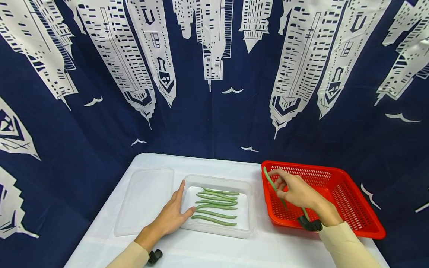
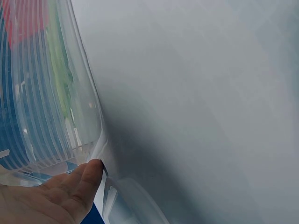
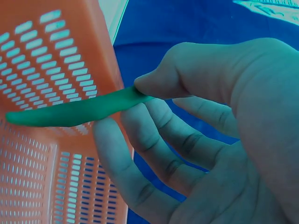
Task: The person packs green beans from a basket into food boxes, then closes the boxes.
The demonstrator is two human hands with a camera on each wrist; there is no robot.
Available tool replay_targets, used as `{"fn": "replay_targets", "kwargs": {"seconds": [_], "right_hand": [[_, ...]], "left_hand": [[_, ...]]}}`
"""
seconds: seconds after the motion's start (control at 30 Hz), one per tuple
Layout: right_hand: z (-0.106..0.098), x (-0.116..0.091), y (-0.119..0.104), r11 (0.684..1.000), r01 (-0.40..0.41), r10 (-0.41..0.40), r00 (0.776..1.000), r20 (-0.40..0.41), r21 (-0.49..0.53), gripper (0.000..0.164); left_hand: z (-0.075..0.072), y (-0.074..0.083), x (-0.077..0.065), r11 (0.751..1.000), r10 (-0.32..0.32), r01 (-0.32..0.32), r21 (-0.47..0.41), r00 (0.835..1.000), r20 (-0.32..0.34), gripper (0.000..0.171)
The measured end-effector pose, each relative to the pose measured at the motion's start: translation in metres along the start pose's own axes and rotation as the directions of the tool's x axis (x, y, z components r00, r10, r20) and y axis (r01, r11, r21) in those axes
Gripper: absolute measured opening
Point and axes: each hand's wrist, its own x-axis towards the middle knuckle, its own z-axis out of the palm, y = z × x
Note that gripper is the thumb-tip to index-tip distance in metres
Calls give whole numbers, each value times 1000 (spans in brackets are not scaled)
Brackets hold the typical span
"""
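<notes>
Green and thin, the bean [image 3: 60,113] is pinched between the thumb and bent fingertips of your right hand [image 1: 296,190], over the left side of the red basket [image 1: 355,205], and it might drop if your pinch is too loose or snap if it is too hard. On your left hand [image 1: 171,217], the fingers are almost straight and grip nothing, just touching the clear box [image 1: 228,232], so a bump could mix up the beans [image 1: 214,220] right of your thumb. Past your fingers, the blue cloth [image 1: 241,123] shows white buildings [image 1: 299,56] but no words, brand or label you can read.
</notes>
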Motion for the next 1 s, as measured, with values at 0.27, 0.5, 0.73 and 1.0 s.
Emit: {"fn": "replay_targets", "kwargs": {"seconds": [0.27,0.5,0.73,1.0], "right_hand": [[8,4,-13,998,67,-67,998,-4,-21,55],[13,8,-27,996,86,-86,996,16,-25,54],[21,13,-42,996,92,-93,994,66,4,51],[30,18,-56,990,141,-143,983,111,26,49]], "left_hand": [[0,0,-1,1000,-2,2,-2,1000,2,114],[-1,2,-2,1000,4,-4,-2,1000,-1,113],[-3,3,-2,1000,22,-22,5,1000,-9,112],[-1,0,-1,1000,10,-10,7,1000,0,112]]}}
